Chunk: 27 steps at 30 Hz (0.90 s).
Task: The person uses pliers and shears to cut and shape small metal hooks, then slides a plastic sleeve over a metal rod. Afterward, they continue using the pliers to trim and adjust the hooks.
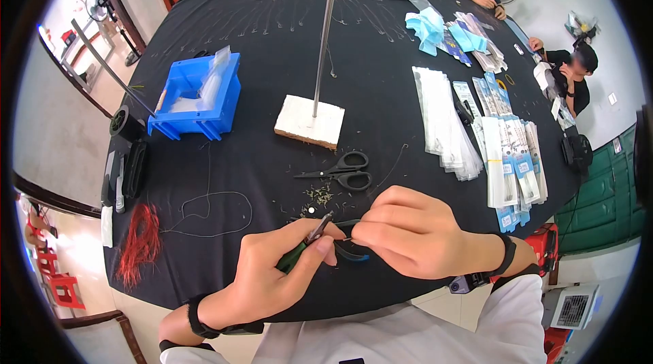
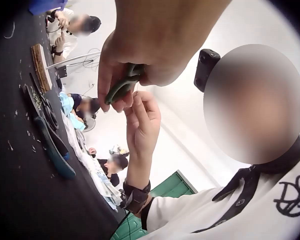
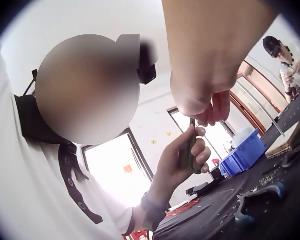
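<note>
Green-handled pliers point(image 1: 292, 257) are gripped in my left hand point(image 1: 275, 262), their dark metal tip pointing up past the thumb. Close beside that tip, the thumb and fingertips of my right hand point(image 1: 415, 235) pinch a thin thread-like piece point(image 1: 347, 240), mostly hidden by the fingers. The left wrist view shows the green handles point(image 2: 124, 89) in the palm and the right hand point(image 2: 142, 117) right below. On the black cloth under my hands lie blue-handled pliers point(image 3: 245, 210). Black scissors point(image 1: 350, 172) lie just beyond, near a scatter of small clippings point(image 1: 320, 194).
A metal rod point(image 1: 325, 44) stands upright on a white block point(image 1: 309, 121). Left of it sits a blue bin point(image 1: 197, 122); red threads point(image 1: 139, 248) lie nearer me. Packaged strips point(image 1: 510, 160) cover the right side. Other people sit around the table point(image 1: 272, 78).
</note>
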{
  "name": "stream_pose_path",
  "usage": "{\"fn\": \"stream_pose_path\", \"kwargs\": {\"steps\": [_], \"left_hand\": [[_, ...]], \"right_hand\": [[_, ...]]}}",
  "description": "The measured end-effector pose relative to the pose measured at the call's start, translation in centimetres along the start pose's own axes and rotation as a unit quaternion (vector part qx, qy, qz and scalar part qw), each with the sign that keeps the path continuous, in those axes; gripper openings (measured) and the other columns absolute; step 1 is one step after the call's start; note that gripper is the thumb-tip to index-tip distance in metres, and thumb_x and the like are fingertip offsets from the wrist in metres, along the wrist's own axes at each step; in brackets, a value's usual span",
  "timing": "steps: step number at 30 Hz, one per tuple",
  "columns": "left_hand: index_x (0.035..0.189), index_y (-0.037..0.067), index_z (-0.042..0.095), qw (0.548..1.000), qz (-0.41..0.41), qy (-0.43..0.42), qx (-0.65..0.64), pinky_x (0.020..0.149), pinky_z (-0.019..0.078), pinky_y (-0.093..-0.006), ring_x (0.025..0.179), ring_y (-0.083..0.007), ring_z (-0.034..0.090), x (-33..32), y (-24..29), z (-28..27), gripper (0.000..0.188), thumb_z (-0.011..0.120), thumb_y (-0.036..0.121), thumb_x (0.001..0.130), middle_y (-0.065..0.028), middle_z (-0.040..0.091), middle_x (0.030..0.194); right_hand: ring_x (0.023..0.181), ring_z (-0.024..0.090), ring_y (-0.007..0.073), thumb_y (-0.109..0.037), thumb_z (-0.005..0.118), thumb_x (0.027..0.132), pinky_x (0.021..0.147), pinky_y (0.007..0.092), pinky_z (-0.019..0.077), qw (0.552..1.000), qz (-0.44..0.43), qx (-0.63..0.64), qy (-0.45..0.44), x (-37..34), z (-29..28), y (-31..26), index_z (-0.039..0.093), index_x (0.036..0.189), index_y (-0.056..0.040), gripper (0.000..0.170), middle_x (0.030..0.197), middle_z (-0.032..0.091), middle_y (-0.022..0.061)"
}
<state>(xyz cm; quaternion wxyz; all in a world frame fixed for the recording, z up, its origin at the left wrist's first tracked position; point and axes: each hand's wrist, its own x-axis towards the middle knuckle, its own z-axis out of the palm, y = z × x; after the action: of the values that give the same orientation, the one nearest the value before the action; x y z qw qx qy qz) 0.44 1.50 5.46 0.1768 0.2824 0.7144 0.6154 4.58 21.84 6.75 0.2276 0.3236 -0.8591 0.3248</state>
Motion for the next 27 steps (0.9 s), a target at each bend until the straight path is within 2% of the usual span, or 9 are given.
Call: {"fn": "stream_pose_path", "kwargs": {"steps": [2, 6, 14, 17, 21, 24, 27], "left_hand": [[0.091, -0.002, 0.066, 1.000, 0.007, 0.007, 0.006, 0.054, 0.0460, -0.0200, 0.061, -0.0075, 0.061, 0.0, -0.3, 0.2, 0.011, 0.057, 0.003, 0.087, -0.0069, 0.065, 0.069], [0.092, -0.003, 0.066, 1.000, 0.005, 0.024, -0.005, 0.055, 0.0465, -0.0197, 0.063, -0.0081, 0.062, -0.1, -0.5, 0.5, 0.010, 0.060, 0.002, 0.086, -0.0075, 0.066, 0.071], [0.092, -0.003, 0.065, 0.994, -0.079, 0.041, -0.060, 0.058, 0.0449, -0.0185, 0.067, -0.0063, 0.061, 0.0, -0.6, 0.5, 0.011, 0.059, 0.004, 0.087, -0.0052, 0.065, 0.071], [0.093, -0.003, 0.065, 0.987, -0.124, 0.036, -0.094, 0.059, 0.0440, -0.0188, 0.067, -0.0052, 0.058, 0.2, -0.8, 0.3, 0.013, 0.058, 0.007, 0.089, -0.0044, 0.064, 0.070], [0.093, -0.003, 0.065, 0.982, -0.141, 0.042, -0.117, 0.061, 0.0441, -0.0198, 0.066, -0.0051, 0.056, 0.2, -1.2, 0.2, 0.016, 0.056, 0.010, 0.090, -0.0033, 0.063, 0.068], [0.094, -0.003, 0.064, 0.983, -0.143, 0.035, -0.106, 0.060, 0.0442, -0.0197, 0.066, -0.0051, 0.056, 0.3, -1.5, -0.1, 0.015, 0.056, 0.010, 0.090, -0.0042, 0.063, 0.068], [0.095, -0.002, 0.063, 0.985, -0.171, 0.006, -0.035, 0.060, 0.0448, -0.0204, 0.065, -0.0052, 0.057, 0.5, -1.4, -0.4, 0.015, 0.055, 0.011, 0.091, -0.0056, 0.062, 0.066]], "right_hand": [[0.070, 0.054, 0.0225, 0.005, 0.069, 0.060, 0.058, 0.0281, 0.0474, 1.000, -0.012, -0.021, -0.012, -0.3, 0.0, -0.1, 0.061, 0.089, 0.0028, 0.030, 0.080, 0.054, 0.0069], [0.070, 0.054, 0.0212, 0.003, 0.068, 0.059, 0.056, 0.0278, 0.0476, 0.998, -0.032, -0.051, 0.011, -0.6, 0.6, 0.0, 0.061, 0.086, 0.0035, 0.028, 0.079, 0.053, 0.0072], [0.072, 0.052, 0.0192, -0.002, 0.067, 0.062, 0.057, 0.0263, 0.0485, 0.987, -0.108, -0.119, 0.004, -0.1, 1.2, 1.0, 0.061, 0.082, 0.0029, 0.022, 0.078, 0.049, 0.0061], [0.070, 0.057, 0.0223, -0.002, 0.068, 0.060, 0.054, 0.0276, 0.0498, 0.986, -0.118, -0.116, 0.003, 0.0, 1.5, 1.6, 0.064, 0.082, 0.0019, 0.023, 0.081, 0.057, 0.0082], [0.072, 0.058, 0.0220, -0.003, 0.068, 0.061, 0.055, 0.0278, 0.0498, 0.988, -0.112, -0.109, -0.008, 0.1, 1.8, 2.1, 0.064, 0.081, 0.0008, 0.022, 0.083, 0.057, 0.0077], [0.073, 0.058, 0.0217, -0.003, 0.068, 0.061, 0.055, 0.0276, 0.0497, 0.988, -0.110, -0.107, -0.014, 0.4, 2.0, 2.1, 0.064, 0.081, 0.0003, 0.021, 0.082, 0.057, 0.0073], [0.073, 0.057, 0.0213, -0.004, 0.068, 0.061, 0.056, 0.0274, 0.0497, 0.986, -0.115, -0.119, -0.025, 0.4, 1.9, 2.2, 0.063, 0.081, 0.0000, 0.021, 0.082, 0.056, 0.0070]]}}
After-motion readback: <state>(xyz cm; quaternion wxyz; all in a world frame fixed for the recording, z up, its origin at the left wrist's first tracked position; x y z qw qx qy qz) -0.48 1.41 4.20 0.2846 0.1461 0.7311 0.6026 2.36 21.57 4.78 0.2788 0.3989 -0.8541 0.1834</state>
